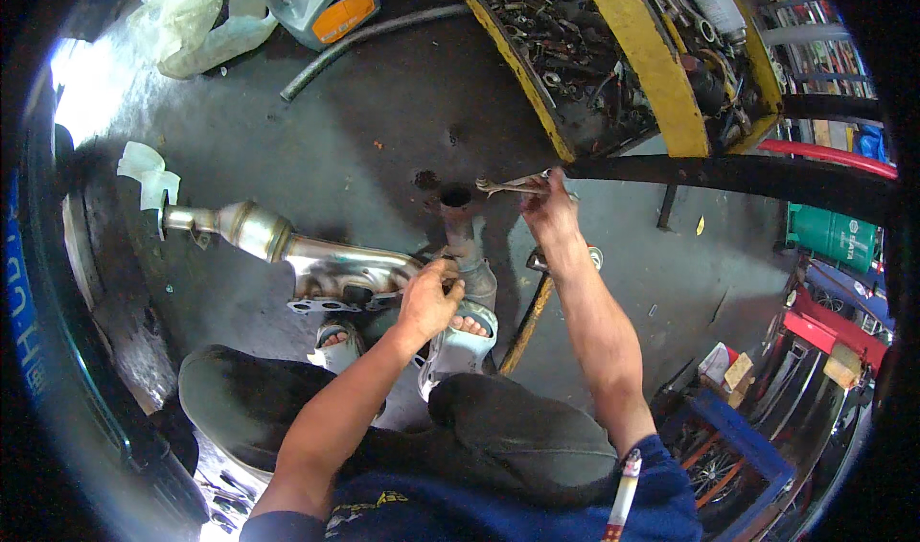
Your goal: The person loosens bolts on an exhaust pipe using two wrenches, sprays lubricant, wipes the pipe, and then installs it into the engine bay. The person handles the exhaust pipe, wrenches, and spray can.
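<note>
My right hand is closed around a pair of metal wrenches, their ends pointing left above the floor. Lower and to the left, my left hand has its fingers curled between a shiny exhaust manifold and a dull, rusty exhaust pipe. What those fingers grip is hidden. The manifold lies on the left with its catalytic converter attached. The pipe's round open end faces up and away from me. Under my right forearm lies a hammer with a wooden handle, its head partly covered.
A yellow-edged tool bin full of metal parts stands at the far right. A grey hose, a grey jug and a plastic bag lie at the back. My sandalled foot is close to the pipe. A green drum stands right.
</note>
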Demonstrator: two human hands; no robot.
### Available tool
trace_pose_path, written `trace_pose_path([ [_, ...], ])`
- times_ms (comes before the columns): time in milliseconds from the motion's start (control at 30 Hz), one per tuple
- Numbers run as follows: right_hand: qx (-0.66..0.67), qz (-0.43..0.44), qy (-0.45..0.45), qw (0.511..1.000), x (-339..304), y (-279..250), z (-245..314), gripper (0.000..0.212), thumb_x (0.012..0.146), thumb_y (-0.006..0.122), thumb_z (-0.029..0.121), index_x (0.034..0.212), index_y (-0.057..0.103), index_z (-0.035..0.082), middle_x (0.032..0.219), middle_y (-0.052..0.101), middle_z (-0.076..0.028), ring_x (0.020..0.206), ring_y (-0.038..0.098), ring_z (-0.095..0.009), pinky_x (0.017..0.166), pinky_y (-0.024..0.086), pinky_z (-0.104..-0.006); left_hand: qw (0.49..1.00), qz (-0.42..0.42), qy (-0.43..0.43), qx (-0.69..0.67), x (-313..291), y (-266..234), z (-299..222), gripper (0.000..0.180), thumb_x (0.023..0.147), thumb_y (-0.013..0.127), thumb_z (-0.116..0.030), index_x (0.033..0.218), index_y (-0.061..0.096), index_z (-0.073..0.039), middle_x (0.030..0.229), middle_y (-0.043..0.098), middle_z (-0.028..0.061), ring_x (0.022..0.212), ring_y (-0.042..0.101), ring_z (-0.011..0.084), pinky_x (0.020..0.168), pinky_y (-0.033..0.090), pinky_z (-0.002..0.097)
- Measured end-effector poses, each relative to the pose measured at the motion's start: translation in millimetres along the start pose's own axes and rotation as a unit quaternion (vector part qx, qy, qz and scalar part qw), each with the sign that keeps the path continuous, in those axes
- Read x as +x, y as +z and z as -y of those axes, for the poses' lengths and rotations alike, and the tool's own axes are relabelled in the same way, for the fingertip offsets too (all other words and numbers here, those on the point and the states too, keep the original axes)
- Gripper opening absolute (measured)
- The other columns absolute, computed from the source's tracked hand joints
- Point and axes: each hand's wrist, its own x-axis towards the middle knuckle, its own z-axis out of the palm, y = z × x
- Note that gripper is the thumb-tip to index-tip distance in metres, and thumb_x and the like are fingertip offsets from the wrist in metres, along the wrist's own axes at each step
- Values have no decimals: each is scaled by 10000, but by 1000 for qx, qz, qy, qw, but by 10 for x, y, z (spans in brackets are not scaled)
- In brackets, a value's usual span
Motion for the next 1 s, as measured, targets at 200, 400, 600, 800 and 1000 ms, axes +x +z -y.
trace_pose_path([
  [200,-512,121,15,850,1059,987,-509,444,991,673,467,894,735,39,865,713,-130,775,664,-240,626,518,-431,998,-6,26,58,-219,-312,-124,271,884,701,-114,1134,668,-15,1117,721,195,1076,690,358,941,536,441],
  [400,-846,381,-200,314,217,1861,-737,344,925,732,360,985,736,22,891,718,-212,809,687,-412,761,538,-503,997,-33,-3,63,-295,-526,-93,271,882,702,-143,1117,666,-15,1096,719,187,1064,687,366,944,536,444],
  [600,-704,458,-409,357,-1037,1262,-759,350,870,755,407,858,707,60,889,706,-192,986,676,-380,831,525,-515,996,7,17,88,-209,-321,-26,268,883,702,-145,1107,666,-2,1085,716,211,1043,692,382,931,535,465],
  [800,-327,142,-428,831,-1050,77,-423,182,1010,553,186,1046,622,22,1110,688,-144,1046,643,-287,947,516,-466,997,45,22,54,-201,-211,5,276,895,696,-154,1128,673,-10,1081,730,202,1053,693,381,921,541,463],
  [1000,-120,55,62,989,549,261,-157,368,1055,571,403,1215,612,74,1085,694,-79,953,668,-254,795,536,-420,995,68,18,72,-280,-168,-35,290,905,681,-152,1160,662,-17,1084,727,195,1040,691,380,922,540,461],
])
